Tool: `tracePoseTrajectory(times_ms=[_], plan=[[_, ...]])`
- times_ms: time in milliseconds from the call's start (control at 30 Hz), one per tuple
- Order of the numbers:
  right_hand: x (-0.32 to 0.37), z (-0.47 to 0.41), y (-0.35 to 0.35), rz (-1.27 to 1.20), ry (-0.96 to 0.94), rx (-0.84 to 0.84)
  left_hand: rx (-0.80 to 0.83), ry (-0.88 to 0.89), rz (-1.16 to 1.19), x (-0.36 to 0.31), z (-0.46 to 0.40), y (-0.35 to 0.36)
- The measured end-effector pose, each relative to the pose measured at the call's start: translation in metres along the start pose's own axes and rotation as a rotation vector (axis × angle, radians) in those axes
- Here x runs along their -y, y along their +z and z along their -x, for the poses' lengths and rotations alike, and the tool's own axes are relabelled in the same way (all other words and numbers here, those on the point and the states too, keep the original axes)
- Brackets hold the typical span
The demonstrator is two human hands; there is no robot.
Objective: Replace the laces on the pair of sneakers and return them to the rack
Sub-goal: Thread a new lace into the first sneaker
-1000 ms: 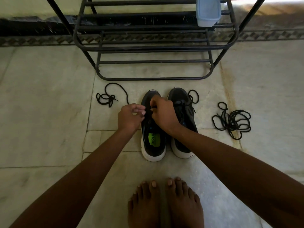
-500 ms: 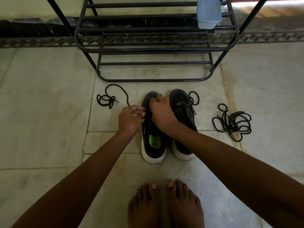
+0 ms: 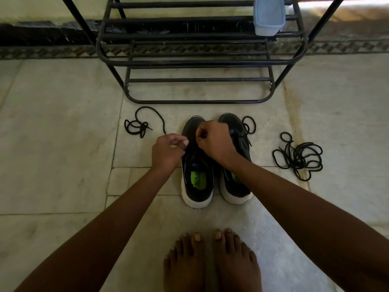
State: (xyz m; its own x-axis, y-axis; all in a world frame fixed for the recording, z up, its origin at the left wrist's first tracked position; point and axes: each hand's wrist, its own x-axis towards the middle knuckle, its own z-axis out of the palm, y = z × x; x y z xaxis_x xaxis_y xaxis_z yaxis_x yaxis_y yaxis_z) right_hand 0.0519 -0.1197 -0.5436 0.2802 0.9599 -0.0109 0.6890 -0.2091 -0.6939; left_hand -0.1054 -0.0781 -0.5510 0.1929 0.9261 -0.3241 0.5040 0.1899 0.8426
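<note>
Lace pinched in left hand over sneaker

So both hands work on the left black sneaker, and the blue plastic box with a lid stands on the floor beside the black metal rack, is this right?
Not quite. In the head view the blue plastic box with a lid stands on a shelf of the black metal rack, not on the floor. Both the left hand and the right hand do work on the left black sneaker.

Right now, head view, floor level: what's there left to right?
Loose lace → left hand → left sneaker → right sneaker → lace pile.
</note>
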Motion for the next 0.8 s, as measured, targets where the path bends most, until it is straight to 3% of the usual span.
tracePoseTrajectory(times_ms=[267,433,800], plan=[[-0.012,-0.005,-0.005,-0.201,0.13,-0.028,0.112,0.115,-0.523,-0.033,0.014,0.012],[-0.014,-0.007,-0.003,-0.2,0.136,0.003,0.069,0.157,-0.722,-0.038,0.006,0.024],[-0.016,-0.005,0.001,-0.202,0.129,0.004,0.008,0.064,-0.4,-0.018,-0.021,0.006]])
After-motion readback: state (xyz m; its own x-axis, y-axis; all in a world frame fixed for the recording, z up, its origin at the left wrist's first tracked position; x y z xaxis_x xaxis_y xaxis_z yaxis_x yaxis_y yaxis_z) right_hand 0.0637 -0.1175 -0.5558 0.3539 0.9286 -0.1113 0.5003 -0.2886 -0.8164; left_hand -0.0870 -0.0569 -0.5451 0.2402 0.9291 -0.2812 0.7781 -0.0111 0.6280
